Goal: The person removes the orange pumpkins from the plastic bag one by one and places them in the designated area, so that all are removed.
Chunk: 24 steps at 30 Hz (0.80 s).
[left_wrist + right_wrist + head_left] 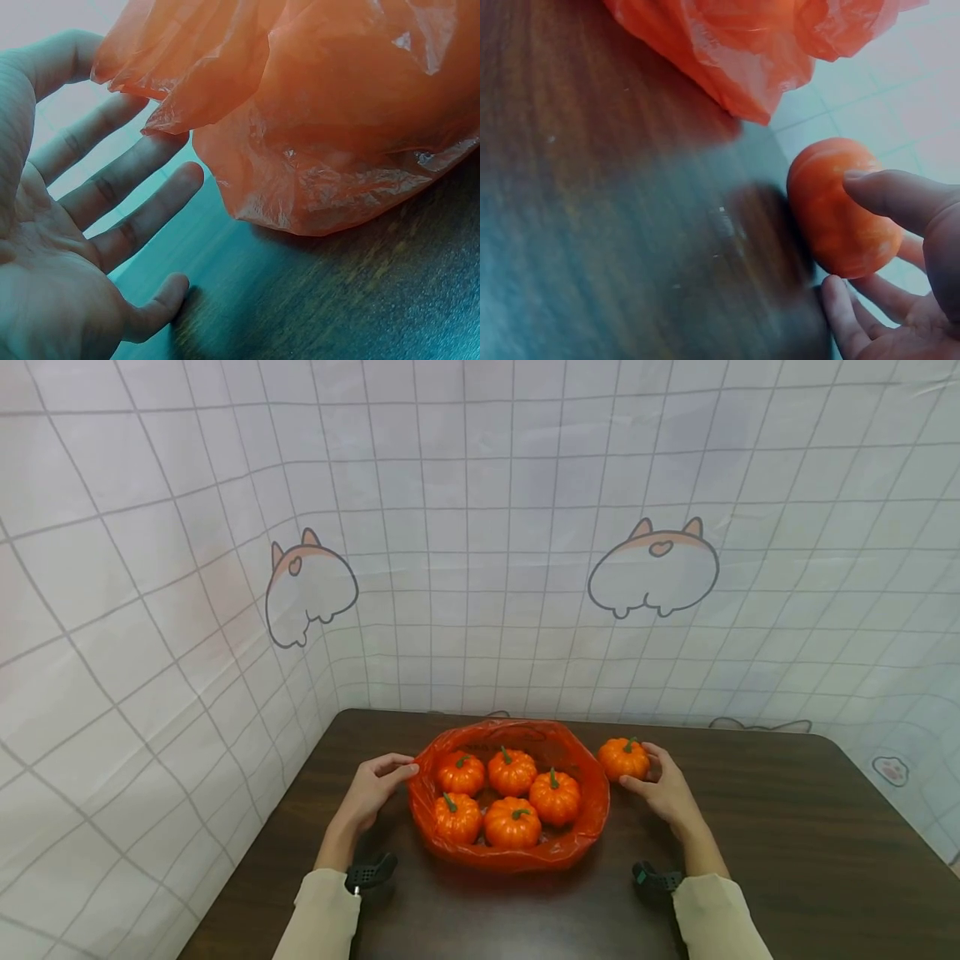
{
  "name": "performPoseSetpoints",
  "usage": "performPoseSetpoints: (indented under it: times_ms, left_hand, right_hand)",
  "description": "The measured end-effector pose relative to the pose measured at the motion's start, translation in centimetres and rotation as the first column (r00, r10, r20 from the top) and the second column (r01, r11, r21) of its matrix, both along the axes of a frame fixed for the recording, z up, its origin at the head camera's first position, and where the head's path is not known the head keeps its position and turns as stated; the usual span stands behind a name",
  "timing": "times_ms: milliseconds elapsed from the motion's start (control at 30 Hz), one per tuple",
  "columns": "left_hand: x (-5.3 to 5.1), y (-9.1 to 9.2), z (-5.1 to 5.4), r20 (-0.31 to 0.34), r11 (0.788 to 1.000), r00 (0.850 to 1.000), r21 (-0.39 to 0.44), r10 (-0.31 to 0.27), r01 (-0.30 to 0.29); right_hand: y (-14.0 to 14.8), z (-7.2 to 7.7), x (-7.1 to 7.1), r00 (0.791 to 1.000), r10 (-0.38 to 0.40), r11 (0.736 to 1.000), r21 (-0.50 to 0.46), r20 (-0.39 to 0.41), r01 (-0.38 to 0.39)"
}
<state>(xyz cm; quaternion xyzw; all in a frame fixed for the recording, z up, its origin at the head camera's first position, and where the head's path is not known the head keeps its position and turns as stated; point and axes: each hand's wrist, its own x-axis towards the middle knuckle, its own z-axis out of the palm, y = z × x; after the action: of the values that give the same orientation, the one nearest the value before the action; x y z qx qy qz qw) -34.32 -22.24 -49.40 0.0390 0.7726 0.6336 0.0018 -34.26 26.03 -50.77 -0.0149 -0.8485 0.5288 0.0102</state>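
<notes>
A red plastic bag (517, 857) stands wide open on the table, its rim rolled outward. Inside it lie several small orange pumpkins (512, 823) with green stems. At the bag's left rim, the left hand (372, 789) pinches the thin plastic with thumb and forefinger; in the left wrist view its other fingers (124, 180) spread out beneath the rim. To the right of the bag, the right hand (667, 787) holds another pumpkin (623, 759) between thumb and fingers. This pumpkin (840, 210) is close to the tabletop; whether it touches cannot be told.
The dark wooden table (780, 835) has its back edge close to a white grid-patterned cloth (480, 527) with cartoon animal drawings. Cloth also hangs along the left side. Each wrist wears a dark strap device (657, 877).
</notes>
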Motion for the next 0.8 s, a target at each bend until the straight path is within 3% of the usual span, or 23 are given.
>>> performPoseSetpoints:
  times_ms: [267, 467, 800]
  left_hand:
    - [0.0, 0.1, 0.0, 0.01, 1.0, 1.0, -0.005, -0.002, 0.002]
    - [0.0, 0.1, 0.2, 0.001, 1.0, 1.0, 0.002, -0.012, 0.012]
    - [0.0, 0.1, 0.2, 0.016, 0.999, 1.0, 0.026, -0.023, 0.023]
  right_hand:
    - [0.4, 1.1, 0.4, 1.0, -0.005, 1.0, 0.017, -0.007, 0.005]
    - [1.0, 3.2, 1.2, 1.0, -0.003, 0.999, 0.038, -0.018, 0.003]
    - [0.9, 6.4, 2.3, 0.993, 0.004, 0.997, 0.072, -0.121, 0.005]
